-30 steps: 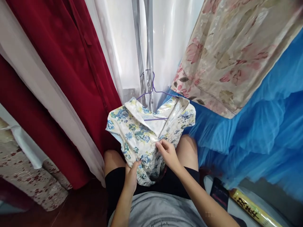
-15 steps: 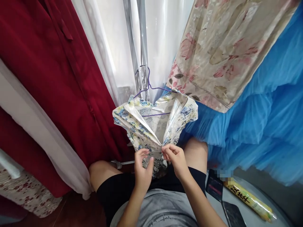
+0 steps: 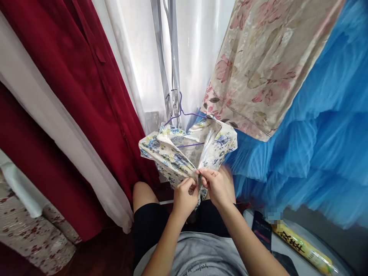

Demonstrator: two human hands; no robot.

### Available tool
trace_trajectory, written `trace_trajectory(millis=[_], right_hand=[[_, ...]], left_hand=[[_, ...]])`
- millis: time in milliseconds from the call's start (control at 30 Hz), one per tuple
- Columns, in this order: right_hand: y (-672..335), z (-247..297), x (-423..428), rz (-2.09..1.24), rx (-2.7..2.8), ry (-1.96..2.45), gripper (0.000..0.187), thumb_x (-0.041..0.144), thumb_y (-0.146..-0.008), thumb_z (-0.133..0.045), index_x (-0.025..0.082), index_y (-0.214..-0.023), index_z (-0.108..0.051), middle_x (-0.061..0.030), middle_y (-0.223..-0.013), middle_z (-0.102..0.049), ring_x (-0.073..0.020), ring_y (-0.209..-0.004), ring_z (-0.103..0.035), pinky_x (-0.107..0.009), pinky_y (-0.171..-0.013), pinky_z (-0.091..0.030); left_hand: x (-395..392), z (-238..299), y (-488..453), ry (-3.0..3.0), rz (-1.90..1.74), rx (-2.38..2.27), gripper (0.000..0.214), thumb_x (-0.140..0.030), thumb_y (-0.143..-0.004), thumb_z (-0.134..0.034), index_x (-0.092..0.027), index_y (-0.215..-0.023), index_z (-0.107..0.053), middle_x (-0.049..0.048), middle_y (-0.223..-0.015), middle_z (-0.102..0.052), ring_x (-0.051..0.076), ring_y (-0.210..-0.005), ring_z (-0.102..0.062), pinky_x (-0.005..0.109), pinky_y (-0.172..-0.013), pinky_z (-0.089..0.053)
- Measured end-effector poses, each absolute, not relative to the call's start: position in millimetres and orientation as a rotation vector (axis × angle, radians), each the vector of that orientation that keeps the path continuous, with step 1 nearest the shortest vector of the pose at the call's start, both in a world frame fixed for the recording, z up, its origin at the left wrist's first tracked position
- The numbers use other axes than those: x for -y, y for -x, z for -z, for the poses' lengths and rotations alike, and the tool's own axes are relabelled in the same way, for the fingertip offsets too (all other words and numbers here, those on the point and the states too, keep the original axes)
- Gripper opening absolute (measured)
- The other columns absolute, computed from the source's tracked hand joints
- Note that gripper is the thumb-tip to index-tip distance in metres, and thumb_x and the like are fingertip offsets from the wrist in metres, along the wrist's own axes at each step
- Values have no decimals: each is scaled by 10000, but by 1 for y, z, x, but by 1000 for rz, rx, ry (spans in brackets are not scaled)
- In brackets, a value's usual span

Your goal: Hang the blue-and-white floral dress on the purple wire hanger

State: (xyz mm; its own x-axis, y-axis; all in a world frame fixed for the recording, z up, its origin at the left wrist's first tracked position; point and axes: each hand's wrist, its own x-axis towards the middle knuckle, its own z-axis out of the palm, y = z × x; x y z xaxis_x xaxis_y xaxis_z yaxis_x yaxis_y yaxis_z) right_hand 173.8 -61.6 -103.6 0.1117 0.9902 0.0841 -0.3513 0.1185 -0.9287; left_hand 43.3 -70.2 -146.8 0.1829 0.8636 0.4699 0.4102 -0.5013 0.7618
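A white blouse (image 3: 172,153) with blue and yellow flowers hangs on a purple wire hanger (image 3: 192,114) in front of me. Its neck opening is spread wide at the top, and the two front edges meet at my fingertips. My right hand (image 3: 212,184) pinches the front edge at the base of that opening. Just below and to the left, my left hand (image 3: 186,195) is closed in a pinch on the blouse front. Whatever small fastener lies between the fingers is hidden.
Red cloth (image 3: 94,115) and white drapes hang at left. A beige floral garment (image 3: 253,76) and blue tulle (image 3: 287,153) hang at right. Grey metal straps (image 3: 162,57) run above the hanger. A yellow package (image 3: 301,245) and a dark phone-like object (image 3: 261,230) lie at lower right.
My left hand has moved right and closed from spread fingers into a pinch on the blouse front. My right hand keeps its pinch on the front edge. The view has shifted slightly.
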Motion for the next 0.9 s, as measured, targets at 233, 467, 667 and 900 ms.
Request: trace_trajectory(millis=[233, 467, 667, 900], right_hand=[[-165, 29, -1, -1163, 1028, 794, 306, 409, -675, -770, 179, -551, -610, 46, -446, -442, -68, -416, -254, -267, -414, -152], [-154, -16, -40, -1176, 1020, 732, 184, 315, -652, -726, 135, -647, -687, 59, -464, -437, -54, -424, -253, -243, -404, -123], [-157, -9, -27, -1078, 1099, 687, 213, 352, -740, -700, 144, -696, -706, 63, -443, -443, -60, -420, -278, -225, -421, -166], [-170, -13, -4, -895, 1189, 705, 160, 295, -735, -666, 167, -639, -672, 62, -430, -458, -74, -413, -351, -228, -443, -246]], left_hand=[[64, 145, -31, -2035, -1177, -1283, 128, -139, -837, -583, -224, -743, -570, 29, -759, -632, 180, -667, -599, 271, -643, -403], [74, 152, -21, -2149, -1000, -1403, 127, -117, -841, -598, -209, -757, -573, 30, -770, -640, 171, -672, -591, 270, -640, -375], [59, 148, -22, -2023, -1134, -1232, 52, -227, -930, -601, -208, -890, -627, 23, -822, -678, 162, -728, -641, 262, -697, -473], [6, 22, -7, -2174, -1719, -997, 331, -283, -1029, -503, -253, -1355, -551, 14, -919, -672, 142, -798, -639, 277, -784, -504]])
